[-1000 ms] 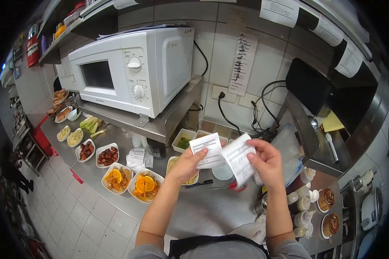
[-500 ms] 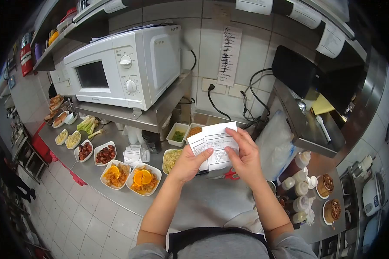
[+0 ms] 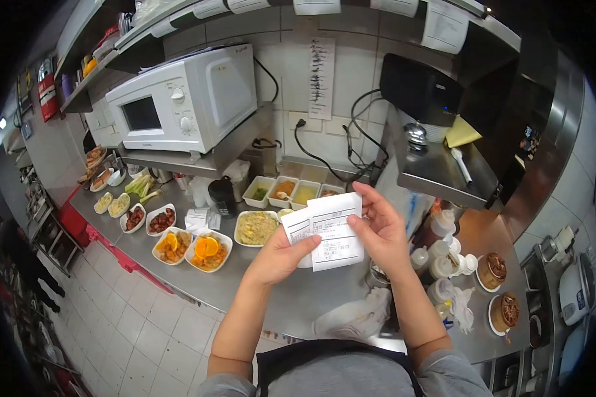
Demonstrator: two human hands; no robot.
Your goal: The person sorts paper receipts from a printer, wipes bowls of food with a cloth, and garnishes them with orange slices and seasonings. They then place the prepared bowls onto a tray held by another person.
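The fingers of the left hand (image 3: 278,257) pinch the lower left of two overlapping paper receipts (image 3: 328,231), thumb on the printed face, while the fingers of the right hand (image 3: 379,231) close on the right edge of the front slip; both sheets hang in the air above the middle of the steel desk (image 3: 291,298). Near the front edge of the desk lies a crumpled white cloth (image 3: 354,317). Just past the left hand sits a bowl of pale yellow food (image 3: 257,227), and to its left two bowls topped with orange slices (image 3: 195,249). Toward the right end stand squeeze bottles (image 3: 440,261). Farther back, a white microwave (image 3: 182,106) rests on a raised shelf along the rear wall.
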